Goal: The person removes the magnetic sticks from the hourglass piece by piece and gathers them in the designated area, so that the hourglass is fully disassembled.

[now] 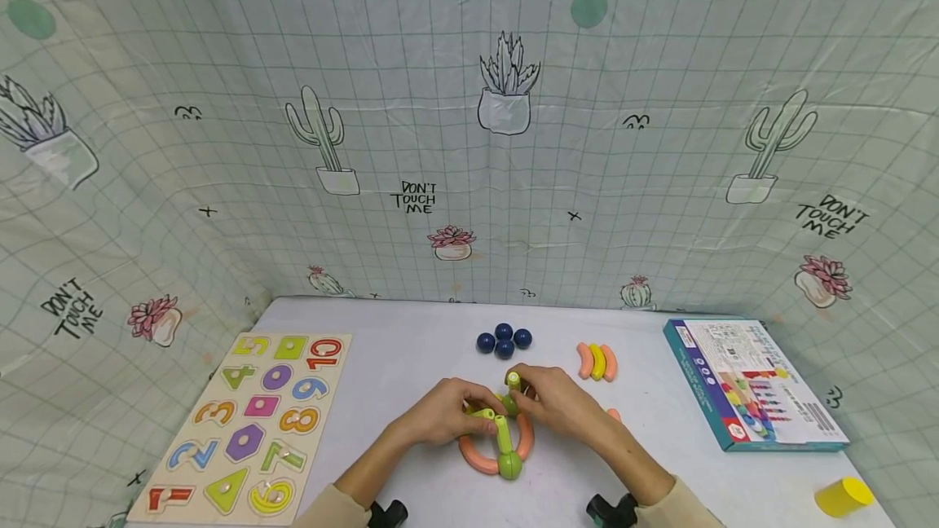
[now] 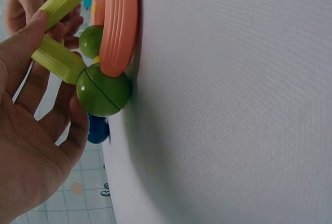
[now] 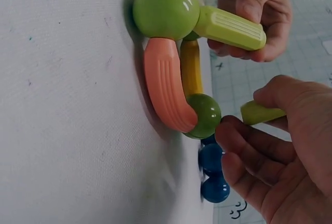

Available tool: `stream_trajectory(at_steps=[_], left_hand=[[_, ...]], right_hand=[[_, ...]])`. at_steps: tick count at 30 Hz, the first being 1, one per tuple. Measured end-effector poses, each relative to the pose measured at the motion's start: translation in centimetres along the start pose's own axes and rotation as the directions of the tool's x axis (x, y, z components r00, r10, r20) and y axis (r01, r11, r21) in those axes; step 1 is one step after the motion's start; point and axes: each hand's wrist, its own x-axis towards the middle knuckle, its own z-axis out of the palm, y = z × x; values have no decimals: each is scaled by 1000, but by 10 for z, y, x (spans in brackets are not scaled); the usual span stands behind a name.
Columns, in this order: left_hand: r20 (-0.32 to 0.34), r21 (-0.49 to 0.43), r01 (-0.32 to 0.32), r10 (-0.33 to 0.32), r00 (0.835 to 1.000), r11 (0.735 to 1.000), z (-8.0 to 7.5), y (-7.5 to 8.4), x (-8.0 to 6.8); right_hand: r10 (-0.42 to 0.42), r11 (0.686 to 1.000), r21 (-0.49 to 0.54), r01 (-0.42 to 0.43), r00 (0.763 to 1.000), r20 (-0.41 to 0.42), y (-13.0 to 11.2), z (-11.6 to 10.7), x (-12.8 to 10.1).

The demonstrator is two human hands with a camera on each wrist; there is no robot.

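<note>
On the white table, curved salmon rods (image 1: 480, 461), green balls (image 1: 509, 465) and a yellow rod (image 3: 191, 68) are joined into a ring-shaped frame. A straight lime rod (image 1: 503, 434) rises from the near ball. My left hand (image 1: 440, 411) is at the frame's left, its fingers holding another lime rod (image 2: 59, 60) joined to a green ball (image 2: 104, 90). At the far right of the frame, my right hand (image 1: 559, 402) pinches a lime rod (image 3: 257, 113) between thumb and fingers. That rod's end is apart from the green ball (image 3: 207, 112) beside my fingertips.
Several dark blue balls (image 1: 504, 332) sit behind the frame. To their right lie two salmon curved rods (image 1: 584, 360) and a yellow one (image 1: 598, 362). A number puzzle board (image 1: 201, 432) is at left, a toy box (image 1: 785, 398) and a yellow cylinder (image 1: 844, 497) at right.
</note>
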Motion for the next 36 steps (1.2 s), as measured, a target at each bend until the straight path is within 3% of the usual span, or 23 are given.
stream_trajectory(at_steps=[7, 12, 19, 26, 36], left_hand=[[0, -1, 10, -10, 1000, 1000, -1, 1, 1], [4, 0, 15, -15, 1000, 1000, -2, 2, 1], [2, 2, 28, -28, 1000, 1000, -3, 3, 2], [-2, -1, 32, -32, 999, 999, -2, 1, 1], [-2, -2, 35, -35, 999, 999, 0, 0, 0]], right_hand=[[20, 1000, 16, -19, 999, -42, 4, -7, -2], [121, 991, 69, -116, 989, -80, 10, -21, -6], [280, 951, 162, -263, 956, -93, 28, -45, -23], [350, 923, 197, -330, 934, -75, 58, -64, -54], [487, 867, 110, -486, 873, 19, 89, -69, -91]])
